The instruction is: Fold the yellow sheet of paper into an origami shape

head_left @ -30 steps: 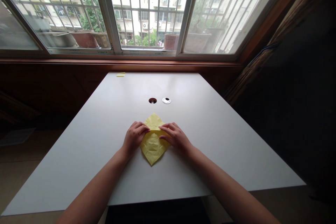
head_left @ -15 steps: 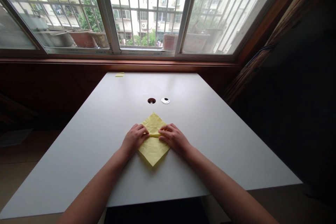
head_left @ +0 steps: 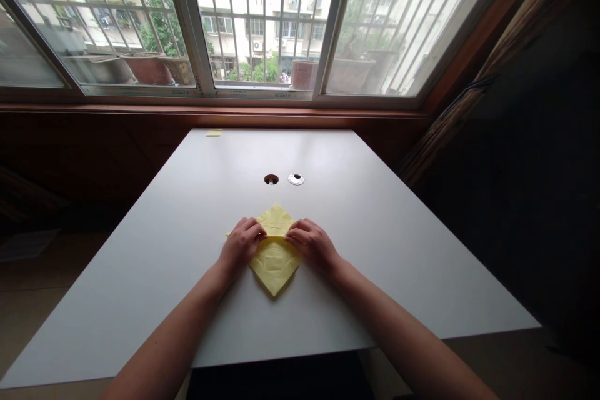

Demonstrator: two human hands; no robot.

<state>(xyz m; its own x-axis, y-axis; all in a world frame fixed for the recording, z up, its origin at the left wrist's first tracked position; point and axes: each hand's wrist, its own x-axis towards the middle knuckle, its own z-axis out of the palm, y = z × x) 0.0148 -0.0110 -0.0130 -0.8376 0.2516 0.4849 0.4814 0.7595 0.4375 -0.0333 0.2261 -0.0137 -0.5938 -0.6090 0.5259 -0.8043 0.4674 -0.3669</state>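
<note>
Yellow paper [head_left: 275, 262] is on the table [head_left: 375, 250] right in front of me, turned like a diamond: near corner pts twd me, far one twd the round hole [head_left: 271, 179] & the disc [head_left: 295, 179] just beside it. A side tip pokes out past my L hand [head_left: 242, 241].

L hand: thumb + fingers pinching the paper by the L end of the crosswise fold edge. R hand [head_left: 313, 241]: same pinch, R end. Short stretch of edge shows btwn them; fingertips cover the rest, so can't tell how many layers ea. pinch has.

To do this well, I'd say: both pinches level w/ ea. other so the edge runs straight side to side, no twist. Light, even grip, b/c paper's full of old-looking creases & might buckle along the wrong one. Check near + far corners line up on one centre line b4 pressing hard. Then crease from the middle outward, L & R at same pace; if one side leads, it'll prob. skew. Wrists low for steadiness, & watch that L tip doesn't get bent under my palm.
</note>
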